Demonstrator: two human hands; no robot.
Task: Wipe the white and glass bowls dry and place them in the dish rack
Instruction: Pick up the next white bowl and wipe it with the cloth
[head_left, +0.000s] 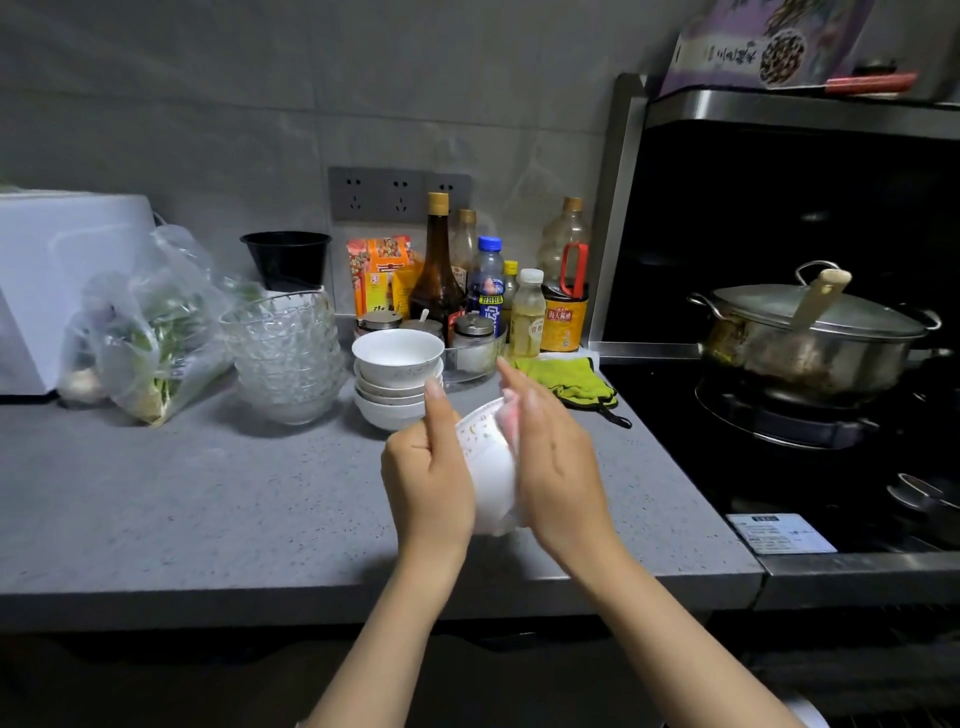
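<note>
White and tipped on its side, the bowl in my hands (488, 467) hangs in the air over the grey counter (208, 493), close to the front edge. Both my arms come up from the bottom of the view and meet at the bowl.

My left hand (428, 473) is on the bowl's left side. Its thumb points up by the rim and its fingers curl around the bowl and grip it. My right hand (556, 467) is on the other side. Its fingers are nearly straight and lean up and to the left. They press a pale cloth (509, 415) onto the bowl. I cannot see the right thumb.

There is bare counter to the left of my hands and under them. Just behind my left thumb is the stack of white bowls (397, 379), very near it. The stack of glass bowls (285, 358) stands beside that, to the left. A green mitt (571, 379) lies behind my right hand, by the counter's right edge. Past that edge is the black stove (779, 467) with a steel pot (810, 343) on it. Bottles (488, 291) stand at the back wall, and a bag of greens (150, 332) sits far left.
</note>
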